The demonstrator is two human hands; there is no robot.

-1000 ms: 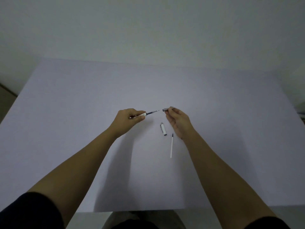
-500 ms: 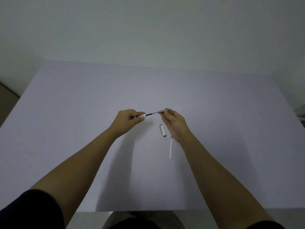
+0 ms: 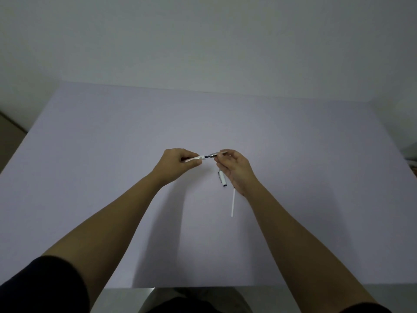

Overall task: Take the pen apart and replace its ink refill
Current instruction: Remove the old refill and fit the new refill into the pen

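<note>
At the bottom corners of the frame two dark sleeves (image 3: 42,288) end above the elbows, and two bare forearms reach up toward the middle of a pale lilac table (image 3: 90,154). Just below the centre, right of the midline, lie two loose parts: one thin white refill (image 3: 233,203), pointing almost straight up the frame with its upper end hidden under the right wrist, and one short white pen cap (image 3: 222,178) just above and left of it, beside the heel of the right hand. Above them the two hands meet over the tabletop. The left hand (image 3: 174,164), knuckles up, has thumb and fingers clamped on the white pen barrel (image 3: 194,158), whose dark front end sticks out to the right. The right hand (image 3: 234,168), palm turned left, pinches the grey tip section (image 3: 214,154) between thumb and fingertips, its other fingers loosely curled. Barrel and tip section lie in one line, ends touching or nearly so; which cannot be told. Beyond the table stands a plain wall (image 3: 203,41).
</note>
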